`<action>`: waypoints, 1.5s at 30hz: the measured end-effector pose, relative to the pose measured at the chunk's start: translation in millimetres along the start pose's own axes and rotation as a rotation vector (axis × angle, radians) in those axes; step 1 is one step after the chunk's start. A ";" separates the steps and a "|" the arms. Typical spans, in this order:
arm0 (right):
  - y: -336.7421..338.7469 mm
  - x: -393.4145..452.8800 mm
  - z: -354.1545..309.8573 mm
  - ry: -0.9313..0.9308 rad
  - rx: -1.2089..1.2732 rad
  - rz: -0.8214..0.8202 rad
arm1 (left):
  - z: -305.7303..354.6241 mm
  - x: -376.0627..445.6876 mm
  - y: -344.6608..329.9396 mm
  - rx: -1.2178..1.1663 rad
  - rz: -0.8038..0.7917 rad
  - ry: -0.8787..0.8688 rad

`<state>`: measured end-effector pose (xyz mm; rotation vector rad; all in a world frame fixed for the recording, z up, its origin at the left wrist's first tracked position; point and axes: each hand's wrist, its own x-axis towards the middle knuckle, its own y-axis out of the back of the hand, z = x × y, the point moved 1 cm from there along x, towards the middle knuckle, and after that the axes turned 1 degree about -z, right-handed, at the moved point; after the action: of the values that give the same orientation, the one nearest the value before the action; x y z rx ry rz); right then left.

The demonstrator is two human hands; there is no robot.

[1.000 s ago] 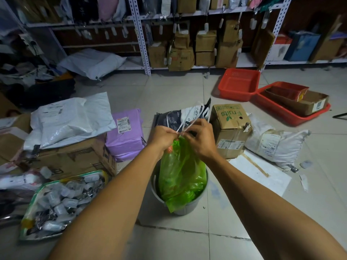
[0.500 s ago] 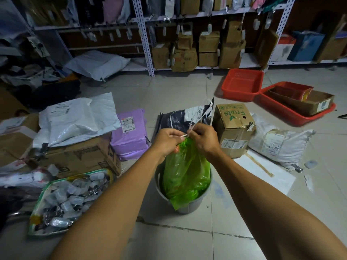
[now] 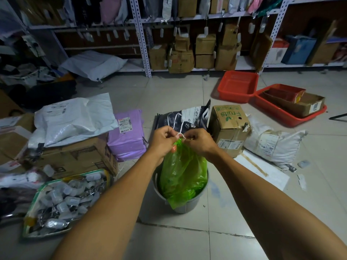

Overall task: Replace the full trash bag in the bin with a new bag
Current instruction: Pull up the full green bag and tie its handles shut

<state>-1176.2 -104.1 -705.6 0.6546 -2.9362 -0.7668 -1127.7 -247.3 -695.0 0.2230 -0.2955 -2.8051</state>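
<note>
Pinching with both hands, I am holding the gathered neck of the green trash bag (image 3: 183, 173) together: my left hand (image 3: 163, 140) is curling its grip round the bunched plastic, and my right hand (image 3: 199, 141) is clamping its grip on the white string (image 3: 180, 135) looped at the neck. Going from the left, a tray of small plastic bottles (image 3: 62, 201) is lying on the floor beside a brown cardboard box (image 3: 75, 158), with a white mailer (image 3: 73, 119) on top and a purple parcel (image 3: 127, 136) just beside it. At the centre, the bag is standing in the grey bin (image 3: 185, 204), rising well above its rim. Further right, a box marked Fruits (image 3: 230, 126) is sitting near a white sack (image 3: 272, 145), and red baskets (image 3: 237, 86) are lying beyond.
</note>
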 end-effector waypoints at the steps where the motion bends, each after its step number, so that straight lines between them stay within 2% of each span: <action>1: 0.5 -0.6 -0.1 -0.013 0.033 0.003 | 0.4 -0.2 0.1 0.012 0.013 -0.001; 3: 1.5 -1.9 -1.1 -0.044 0.128 -0.001 | -0.2 -0.4 1.5 0.059 0.047 -0.003; 8: 4.1 -3.5 -7.3 -0.108 0.247 -0.143 | -1.5 -3.1 -0.2 0.193 0.078 -0.034; 16: 12.2 -4.0 -2.5 -0.120 0.419 -0.145 | 5.4 -11.9 -11.7 0.159 -0.039 -0.052; 20: 13.2 -5.6 1.1 -0.071 0.306 -0.124 | 5.8 -12.1 -7.5 0.274 -0.041 -0.086; 29: 18.4 -4.7 15.9 0.026 -0.044 0.118 | -2.6 -7.1 3.4 0.321 -0.041 0.020; 36: 18.2 -11.3 18.4 0.060 -0.358 0.116 | -12.2 -6.4 12.0 0.320 -0.045 0.095; 41: 17.7 -13.6 12.6 0.104 -0.439 0.076 | -11.1 -4.7 18.1 0.318 -0.025 0.117; 45: 20.6 -14.6 14.5 0.130 -0.393 0.150 | -14.9 -6.3 24.2 0.350 -0.019 0.098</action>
<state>-1173.0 -75.2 -707.5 0.4275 -2.5717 -1.1863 -1112.1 -270.5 -703.2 0.4413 -0.7629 -2.7317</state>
